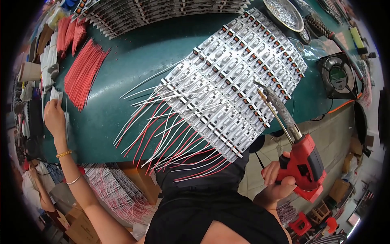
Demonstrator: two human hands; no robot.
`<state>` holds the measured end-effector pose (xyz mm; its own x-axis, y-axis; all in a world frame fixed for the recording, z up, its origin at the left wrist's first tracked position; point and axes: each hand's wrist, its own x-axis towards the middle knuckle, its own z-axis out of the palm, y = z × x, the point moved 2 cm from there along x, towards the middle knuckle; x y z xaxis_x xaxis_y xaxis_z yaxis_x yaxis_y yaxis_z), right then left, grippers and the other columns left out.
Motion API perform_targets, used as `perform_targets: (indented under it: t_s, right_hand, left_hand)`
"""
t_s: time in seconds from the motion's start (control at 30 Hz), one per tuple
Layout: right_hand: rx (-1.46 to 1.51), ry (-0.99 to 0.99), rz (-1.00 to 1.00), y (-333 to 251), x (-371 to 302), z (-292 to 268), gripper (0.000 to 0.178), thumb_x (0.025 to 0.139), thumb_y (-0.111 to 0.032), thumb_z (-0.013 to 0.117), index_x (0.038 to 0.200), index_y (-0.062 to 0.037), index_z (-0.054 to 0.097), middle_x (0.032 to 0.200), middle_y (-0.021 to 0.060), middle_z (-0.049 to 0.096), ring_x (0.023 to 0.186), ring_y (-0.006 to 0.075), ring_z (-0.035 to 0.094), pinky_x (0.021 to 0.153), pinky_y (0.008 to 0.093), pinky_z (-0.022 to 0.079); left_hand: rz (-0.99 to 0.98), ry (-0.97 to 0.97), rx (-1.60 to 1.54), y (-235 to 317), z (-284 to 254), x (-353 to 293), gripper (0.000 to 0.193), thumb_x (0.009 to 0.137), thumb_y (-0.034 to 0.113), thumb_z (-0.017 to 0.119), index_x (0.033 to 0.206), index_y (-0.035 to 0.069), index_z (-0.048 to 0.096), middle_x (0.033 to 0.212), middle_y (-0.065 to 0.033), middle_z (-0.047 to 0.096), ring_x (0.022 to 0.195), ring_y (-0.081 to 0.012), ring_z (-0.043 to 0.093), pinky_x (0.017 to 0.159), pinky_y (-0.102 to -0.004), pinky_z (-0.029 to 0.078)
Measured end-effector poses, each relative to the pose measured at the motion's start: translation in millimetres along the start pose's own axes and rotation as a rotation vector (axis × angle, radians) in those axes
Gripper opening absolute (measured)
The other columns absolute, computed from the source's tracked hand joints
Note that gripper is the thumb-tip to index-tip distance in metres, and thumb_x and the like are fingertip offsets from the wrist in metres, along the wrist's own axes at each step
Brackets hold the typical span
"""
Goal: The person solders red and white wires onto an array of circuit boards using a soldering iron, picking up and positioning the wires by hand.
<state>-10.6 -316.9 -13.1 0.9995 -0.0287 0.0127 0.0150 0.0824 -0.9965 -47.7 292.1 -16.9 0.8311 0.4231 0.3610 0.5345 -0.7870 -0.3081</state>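
My left hand (55, 116) reaches to the far left edge of the table, its fingers closed on the ends of a bundle of white wires (56, 95). My right hand (276, 179) is wrapped round the grip of a red and black soldering gun (305, 164). The gun's tip and thin feed tube point up over the right side of a panel of circuit boards (227, 81). This silvery panel lies slanted on the table, carrying rows of small components. Red and white wires (170, 134) trail from its lower left edge, and several white ones lie across the boards.
A bundle of red wires (86, 73) lies on the green table (122, 49). Stacked panels (162, 14) stand at the back. A metal bowl of small bits (284, 15) and a black fan (337, 76) are at the right. Another person's arm (42, 189) shows at far left.
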Motion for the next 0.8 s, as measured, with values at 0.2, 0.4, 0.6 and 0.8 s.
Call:
perform_targets:
  t_s: [0.2,0.4,0.6,0.8]
  right_hand:
    - [0.021,-0.008,-0.012,2,3,-1,0.079,0.086,-0.06,0.056,0.123,0.0085,0.042,0.047,-0.0034,0.04,0.036,0.0085,0.04,0.041,0.022,0.037]
    - [0.053,-0.009,-0.024,4,3,-2,0.078,0.086,-0.059,0.056,0.122,0.0088,0.043,0.046,-0.0033,0.04,0.035,0.0083,0.04,0.04,0.0215,0.036]
    - [0.059,0.024,-0.041,6,2,-5,0.078,0.086,-0.059,0.056,0.121,0.0093,0.044,0.046,-0.0033,0.039,0.035,0.0085,0.039,0.039,0.0219,0.036]
    - [0.059,0.028,-0.025,8,0,-10,0.08,0.086,-0.06,0.056,0.122,0.0102,0.043,0.045,-0.0032,0.039,0.035,0.0085,0.038,0.039,0.0222,0.036]
  left_hand:
    - [0.04,0.146,-0.031,-2,-12,-7,0.019,0.092,0.02,0.056,0.097,0.005,0.066,0.092,-0.0098,0.066,0.082,-0.0285,0.063,0.07,-0.0368,0.05]
    - [-0.034,0.227,-0.273,1,-23,-5,0.017,0.095,0.017,0.054,0.1,0.006,0.065,0.091,-0.0116,0.067,0.079,-0.0277,0.065,0.069,-0.0342,0.051]
    - [-0.133,0.129,-0.471,-7,-14,-1,0.018,0.095,0.017,0.056,0.1,0.003,0.064,0.081,-0.0091,0.065,0.072,-0.0141,0.063,0.064,-0.0281,0.047]
    - [0.003,0.012,-0.489,8,-10,0,0.018,0.093,0.019,0.058,0.097,0.002,0.065,0.076,-0.0077,0.064,0.067,-0.0122,0.059,0.062,-0.0269,0.045]
